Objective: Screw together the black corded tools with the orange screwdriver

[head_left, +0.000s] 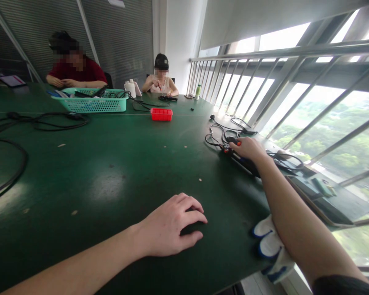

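Observation:
My left hand [175,224] rests on the green table [135,172] with its fingers apart and nothing in them. To the far right, my right hand [249,148] is closed over the end of a long black corded tool [244,162] with orange parts. The tool lies near the table's right edge, and its exact kind does not show. Black cable [217,130] lies in loops just beyond that hand. Below my right forearm, a white work glove [269,241] with blue trim lies at the table edge, partly hidden by the arm.
A turquoise basket [94,107] of tools and a red tray [161,114] stand farther back. Cables [21,119] lie on the left. A green bottle [198,92] stands near the railing [264,53]. Two people sit across the table. A dark folder [335,205] lies by the right railing.

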The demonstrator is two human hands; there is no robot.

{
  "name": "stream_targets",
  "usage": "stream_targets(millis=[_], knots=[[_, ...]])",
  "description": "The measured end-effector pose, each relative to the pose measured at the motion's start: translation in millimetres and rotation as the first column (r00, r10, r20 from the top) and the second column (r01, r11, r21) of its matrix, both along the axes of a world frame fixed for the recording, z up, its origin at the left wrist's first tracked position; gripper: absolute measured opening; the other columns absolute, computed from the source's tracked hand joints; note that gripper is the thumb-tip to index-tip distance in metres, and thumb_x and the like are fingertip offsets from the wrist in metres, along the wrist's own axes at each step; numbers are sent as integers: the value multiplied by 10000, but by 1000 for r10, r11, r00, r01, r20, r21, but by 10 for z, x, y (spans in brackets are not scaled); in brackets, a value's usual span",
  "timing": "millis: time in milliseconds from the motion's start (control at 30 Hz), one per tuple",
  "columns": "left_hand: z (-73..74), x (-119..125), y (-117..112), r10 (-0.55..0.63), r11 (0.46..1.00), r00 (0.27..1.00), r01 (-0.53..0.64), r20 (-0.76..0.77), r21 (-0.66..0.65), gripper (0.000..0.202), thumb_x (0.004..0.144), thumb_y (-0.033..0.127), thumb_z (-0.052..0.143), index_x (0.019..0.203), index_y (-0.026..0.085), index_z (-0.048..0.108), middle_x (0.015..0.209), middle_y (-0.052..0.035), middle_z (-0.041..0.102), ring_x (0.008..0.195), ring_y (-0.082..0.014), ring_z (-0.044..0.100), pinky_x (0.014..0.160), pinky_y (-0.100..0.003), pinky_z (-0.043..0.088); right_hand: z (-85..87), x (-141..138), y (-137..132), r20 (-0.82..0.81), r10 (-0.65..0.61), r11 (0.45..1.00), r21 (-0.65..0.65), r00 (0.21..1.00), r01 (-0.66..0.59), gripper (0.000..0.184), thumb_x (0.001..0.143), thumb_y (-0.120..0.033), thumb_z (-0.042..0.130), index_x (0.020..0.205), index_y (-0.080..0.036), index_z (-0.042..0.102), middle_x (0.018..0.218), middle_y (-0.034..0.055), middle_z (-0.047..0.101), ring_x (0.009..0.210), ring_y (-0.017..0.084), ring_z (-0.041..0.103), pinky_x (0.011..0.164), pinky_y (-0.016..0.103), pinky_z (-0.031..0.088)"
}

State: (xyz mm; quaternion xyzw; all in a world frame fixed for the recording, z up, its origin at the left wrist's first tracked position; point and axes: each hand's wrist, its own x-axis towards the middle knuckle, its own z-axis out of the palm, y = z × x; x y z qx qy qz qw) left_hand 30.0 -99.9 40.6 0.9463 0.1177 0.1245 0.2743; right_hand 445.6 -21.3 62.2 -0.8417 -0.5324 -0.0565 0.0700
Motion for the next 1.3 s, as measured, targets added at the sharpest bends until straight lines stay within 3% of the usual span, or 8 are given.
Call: stream_targets(millis=[267, 433, 567, 633, 800, 1000, 1133, 1300], knots=[[-17, 27, -65, 40, 999, 999, -40, 8, 34, 278, 1003, 359, 648, 1254, 247, 684, 1314, -59, 656, 1196, -252, 602, 1033, -415, 507, 226, -314, -121, 57, -13, 990, 138, 998, 5, 678, 869, -753, 510, 1203, -200, 716, 1020, 168, 749, 915, 342, 681, 737, 409, 500], [-122, -51, 251, 322, 938, 945, -326, 57, 113, 424, 1025, 426, 583, 1397, 223, 576, 1382, -98, 600, 1250, -290, 582, 1085, -498, 493, 133, -1124, -120, -183, 339, 935, 172, 923, -309, 534, 863, -683, 619, 1131, -234, 728, 962, 86, 769, 830, 252, 693, 730, 336, 503], [-197, -254, 706, 582, 804, 800, -593, 144, 44, 885, 839, 594, 777, 1538, 209, 394, 1524, -171, 473, 1365, -365, 520, 1118, -541, 475, 23, -1820, -269, -267, 700, 701, 86, 662, -707, 438, 974, -612, 528, 1210, -307, 735, 930, 10, 787, 753, 197, 700, 724, 302, 504], [-194, -342, 855, 577, 815, 798, -577, 173, -54, 890, 821, 573, 803, 1531, 226, 396, 1494, -142, 522, 1314, -320, 573, 1096, -481, 502, -3, -2016, -335, -218, 809, 580, 139, 546, -803, 454, 1047, -569, 411, 1264, -318, 719, 1085, 15, 793, 887, 204, 730, 793, 307, 515], [-140, -394, 932, 589, 793, 799, -540, 126, -281, 483, 943, 558, 666, 1277, 212, 620, 1165, -61, 730, 1103, -237, 685, 998, -374, 540, -14, -2050, -382, -90, 798, 602, 148, 596, -785, 554, 1025, -647, 422, 1304, -255, 697, 1186, 71, 773, 996, 254, 732, 827, 344, 525], [-153, -367, 944, 639, 761, 761, -603, 112, -241, 492, 1056, 614, 414, 1265, 228, 636, 1202, -65, 730, 1131, -246, 677, 990, -360, 525, -6, -1871, -335, -143, 839, 527, -25, 525, -850, 570, 887, -706, 625, 1242, -267, 706, 1109, 56, 743, 896, 233, 705, 716, 322, 490], [-177, -379, 972, 668, 743, 735, -651, 118, -156, 592, 1098, 601, 222, 1323, 226, 620, 1288, -75, 705, 1223, -252, 643, 1075, -392, 490, -33, -1633, -195, -92, 739, 671, 16, 667, -741, 549, 875, -723, 621, 1175, -272, 715, 1087, 43, 728, 888, 217, 681, 724, 312, 472], [-171, -358, 886, 423, 893, 906, -412, -28, 179, 594, 1054, 631, 417, 1565, 330, 450, 1649, -16, 432, 1520, -303, 384, 1254, -524, 299, -106, -1206, 1, 20, 449, 892, -65, 893, -447, 639, 837, -825, 551, 1046, -253, 742, 1021, 87, 744, 918, 275, 675, 690, 330, 456]])
